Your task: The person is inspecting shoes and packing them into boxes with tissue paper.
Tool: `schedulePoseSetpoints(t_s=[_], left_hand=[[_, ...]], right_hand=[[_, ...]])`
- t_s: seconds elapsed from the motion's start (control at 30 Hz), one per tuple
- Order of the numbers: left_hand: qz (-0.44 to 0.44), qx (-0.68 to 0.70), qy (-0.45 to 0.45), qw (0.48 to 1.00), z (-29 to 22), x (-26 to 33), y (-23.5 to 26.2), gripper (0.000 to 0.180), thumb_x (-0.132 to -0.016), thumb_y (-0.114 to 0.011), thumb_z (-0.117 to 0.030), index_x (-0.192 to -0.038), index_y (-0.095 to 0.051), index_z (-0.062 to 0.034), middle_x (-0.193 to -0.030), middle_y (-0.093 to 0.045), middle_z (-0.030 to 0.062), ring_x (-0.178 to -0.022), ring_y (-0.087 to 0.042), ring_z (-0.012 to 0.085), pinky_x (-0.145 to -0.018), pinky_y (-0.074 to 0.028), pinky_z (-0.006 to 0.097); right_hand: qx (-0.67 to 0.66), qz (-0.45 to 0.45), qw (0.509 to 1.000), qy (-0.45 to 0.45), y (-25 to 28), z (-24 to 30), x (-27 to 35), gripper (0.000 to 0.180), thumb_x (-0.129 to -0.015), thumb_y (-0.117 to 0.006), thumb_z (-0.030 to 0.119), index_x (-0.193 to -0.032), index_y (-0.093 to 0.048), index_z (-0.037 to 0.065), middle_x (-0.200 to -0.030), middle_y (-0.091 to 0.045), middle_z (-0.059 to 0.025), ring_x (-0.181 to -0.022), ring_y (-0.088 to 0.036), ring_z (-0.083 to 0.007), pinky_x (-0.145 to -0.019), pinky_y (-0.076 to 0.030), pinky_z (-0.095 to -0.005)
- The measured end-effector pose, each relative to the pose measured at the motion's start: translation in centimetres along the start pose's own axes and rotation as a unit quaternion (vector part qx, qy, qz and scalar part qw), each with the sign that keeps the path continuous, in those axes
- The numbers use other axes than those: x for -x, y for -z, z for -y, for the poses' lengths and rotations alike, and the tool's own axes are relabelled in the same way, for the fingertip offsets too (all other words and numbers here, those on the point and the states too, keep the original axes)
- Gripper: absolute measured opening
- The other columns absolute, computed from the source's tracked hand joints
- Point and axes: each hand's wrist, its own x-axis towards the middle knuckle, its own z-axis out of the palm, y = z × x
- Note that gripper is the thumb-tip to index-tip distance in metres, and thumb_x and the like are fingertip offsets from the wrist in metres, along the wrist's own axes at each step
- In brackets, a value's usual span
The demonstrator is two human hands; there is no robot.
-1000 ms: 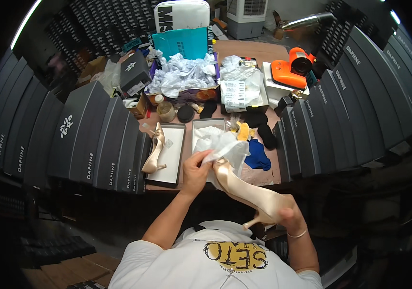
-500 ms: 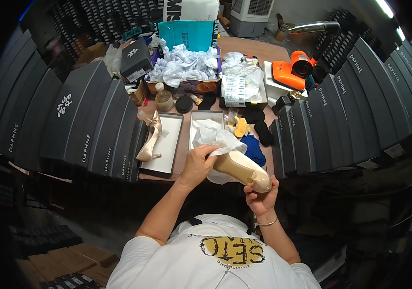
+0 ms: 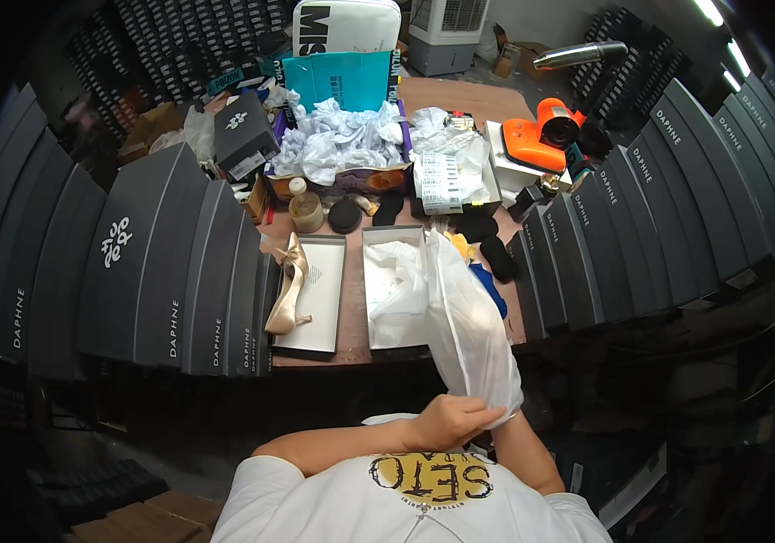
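A thin white bag [image 3: 460, 317] hangs out over the table edge, and my left hand [image 3: 453, 420] pinches its opening near my right wrist. My right hand is inside the bag, so its fingers are hidden; only my right forearm [image 3: 525, 452] comes out below. A faint skin-coloured or beige shape shows through the cloth, too veiled to name. Left of the bag stands an open shoebox half [image 3: 395, 340] with crumpled white tissue [image 3: 398, 281] in it. A champagne satin high-heeled shoe [image 3: 291, 288] with a bow lies on its side at another open box half [image 3: 322, 338].
Dark shoeboxes stand in rows at the left [image 3: 148, 262] and right [image 3: 677, 190]. Behind are a bin of crumpled paper [image 3: 338, 140], a glass bottle [image 3: 306, 208], a round black tin [image 3: 345, 216] and an orange blower [image 3: 537, 140]. A blue cloth [image 3: 490, 288] lies beside the bag.
The bare beige high-heeled shoe in my right hand is out of sight. The white bag now covers my right hand to the wrist, and my left hand has drawn its opening toward me.
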Motion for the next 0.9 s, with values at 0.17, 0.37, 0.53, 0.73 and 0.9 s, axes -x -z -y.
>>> schedulePoseSetpoints(t_s=[0.17,0.37,0.53,0.73,0.9], left_hand=[[0.169,0.061,0.031,0.983,2.6,-1.1,-0.8,0.049,-0.081,-0.067,-0.012,-0.127,-0.053,-0.0064,-0.084,-0.058,0.0079,-0.073,-0.061,0.0249,-0.060,-0.052,0.033],[0.051,-0.267,0.302,0.914,14.6,1.4,4.0,0.093,-0.071,-0.078,-0.033,-0.143,-0.028,-0.0009,-0.138,-0.035,0.0240,-0.130,-0.032,0.0422,-0.106,-0.028,0.049],[-0.073,-0.057,0.483,0.871,23.9,7.9,5.4,0.032,-0.084,-0.064,-0.015,-0.112,-0.060,0.0000,-0.102,-0.064,0.0100,-0.096,-0.059,0.0221,-0.086,-0.045,0.036],[-0.191,0.284,0.535,0.773,17.5,3.6,11.7,0.031,-0.087,-0.061,-0.012,-0.115,-0.059,0.0002,-0.106,-0.063,0.0037,-0.095,-0.058,0.0120,-0.086,-0.045,0.027],[-0.251,0.349,0.457,0.778,13.3,1.4,14.6,0.043,-0.078,-0.067,-0.008,-0.118,-0.057,0.0024,-0.111,-0.063,0.0061,-0.102,-0.060,0.0169,-0.091,-0.047,0.032]], right_hand=[[0.471,-0.087,0.877,0.048,4.6,-1.2,-1.0,0.050,-0.090,-0.053,0.024,-0.134,-0.044,0.004,-0.136,-0.047,-0.0142,-0.124,-0.046,-0.0293,-0.108,-0.033,-0.0366],[0.760,-0.128,0.625,0.121,12.1,-2.8,-8.9,0.050,-0.090,-0.051,0.019,-0.137,-0.041,0.003,-0.139,-0.044,-0.0158,-0.128,-0.042,-0.0314,-0.110,-0.029,-0.0358],[0.803,0.057,0.590,0.053,11.1,1.1,-10.0,0.052,-0.090,-0.049,0.014,-0.139,-0.038,0.003,-0.142,-0.042,-0.0172,-0.131,-0.039,-0.0331,-0.112,-0.026,-0.0351],[0.633,0.141,0.755,0.095,2.5,9.6,-13.9,0.064,-0.078,-0.061,0.005,-0.138,-0.041,0.013,-0.137,-0.040,-0.0254,-0.126,-0.041,-0.0422,-0.107,-0.034,-0.0421],[0.594,0.297,0.699,0.263,2.1,-0.5,-23.2,0.042,-0.072,-0.068,0.006,-0.113,-0.059,0.007,-0.133,-0.049,-0.0149,-0.123,-0.045,-0.0366,-0.107,-0.032,-0.0482]])
